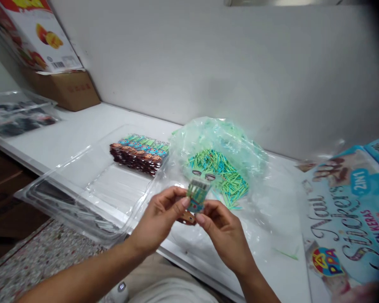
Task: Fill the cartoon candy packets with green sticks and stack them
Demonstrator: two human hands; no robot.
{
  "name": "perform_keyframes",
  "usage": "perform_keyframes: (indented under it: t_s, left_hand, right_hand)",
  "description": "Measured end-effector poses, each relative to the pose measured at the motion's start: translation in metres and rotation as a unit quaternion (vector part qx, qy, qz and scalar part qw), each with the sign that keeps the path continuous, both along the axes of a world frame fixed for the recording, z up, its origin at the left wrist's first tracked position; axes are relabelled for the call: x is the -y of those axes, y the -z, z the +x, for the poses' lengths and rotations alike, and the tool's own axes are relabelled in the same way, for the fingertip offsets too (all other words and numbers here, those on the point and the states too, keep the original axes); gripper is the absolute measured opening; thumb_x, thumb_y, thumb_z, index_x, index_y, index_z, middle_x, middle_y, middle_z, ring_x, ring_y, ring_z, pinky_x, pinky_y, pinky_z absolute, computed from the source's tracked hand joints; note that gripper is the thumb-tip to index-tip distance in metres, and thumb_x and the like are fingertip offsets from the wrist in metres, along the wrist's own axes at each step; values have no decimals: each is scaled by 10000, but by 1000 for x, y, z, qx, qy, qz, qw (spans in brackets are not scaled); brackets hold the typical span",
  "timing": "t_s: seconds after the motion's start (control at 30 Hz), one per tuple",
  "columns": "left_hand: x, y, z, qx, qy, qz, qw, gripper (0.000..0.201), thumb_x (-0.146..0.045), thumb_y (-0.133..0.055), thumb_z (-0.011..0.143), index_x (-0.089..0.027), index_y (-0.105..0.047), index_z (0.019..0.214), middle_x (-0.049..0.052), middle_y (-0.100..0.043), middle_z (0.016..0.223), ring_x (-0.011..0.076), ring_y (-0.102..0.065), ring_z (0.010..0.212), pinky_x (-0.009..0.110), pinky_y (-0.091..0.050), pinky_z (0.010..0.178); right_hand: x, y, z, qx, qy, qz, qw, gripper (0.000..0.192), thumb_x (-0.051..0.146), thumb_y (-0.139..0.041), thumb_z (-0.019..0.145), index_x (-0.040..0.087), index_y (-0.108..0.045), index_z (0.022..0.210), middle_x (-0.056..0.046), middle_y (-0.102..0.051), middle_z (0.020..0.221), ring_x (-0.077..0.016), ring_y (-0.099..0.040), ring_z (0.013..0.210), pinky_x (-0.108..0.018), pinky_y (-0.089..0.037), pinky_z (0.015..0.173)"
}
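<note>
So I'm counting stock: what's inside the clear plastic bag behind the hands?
The clear plastic bag holds a heap of thin green and blue sticks. Crumpled film hides any deeper ones.

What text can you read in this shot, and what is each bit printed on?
"Nail Stickers": blue display card on the right.
"2IN1": same card, in a white-edged bubble.
"LEMEN KERAS": same card, partly blurred, so uncertain.
"PA PA": round logo low on that card, uncertain.
Fruit-printed box: barcode and small print, too small to read.
Small packet held by left hand and right hand: print too blurred.
</note>
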State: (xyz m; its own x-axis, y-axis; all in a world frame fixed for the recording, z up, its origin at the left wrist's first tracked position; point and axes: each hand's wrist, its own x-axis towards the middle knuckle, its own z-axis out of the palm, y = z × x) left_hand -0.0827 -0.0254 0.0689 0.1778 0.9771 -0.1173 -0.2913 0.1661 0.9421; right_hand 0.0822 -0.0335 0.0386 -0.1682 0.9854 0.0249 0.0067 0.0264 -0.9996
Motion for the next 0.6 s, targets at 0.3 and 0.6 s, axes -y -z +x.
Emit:
perform_keyframes:
  t_s: [0.3,0.6]
  left_hand:
    - [-171,-8,-181,-517,-273,109,804,449,-279,-541,819,-145,-500,1246,67,-645,919,170,-594,769,289,-485,701]
    - [-253,31,-245,-651,-224,27,725,526,-219,-632,705,-80,-531,1202,143,-664,1034,275,-558,966,349,-402,834]
  right_hand:
    - [-5,19,21,97,34,-32,994,321,429,-571,855,206,-551,1084,-15,-601,799,-137,-549,669,-274,-482,619]
    - [-3,28,29,141,26,-78,987,334,483,-511,879,207,-575,1056,-52,-637,855,-158,-582,701,-307,-514,664]
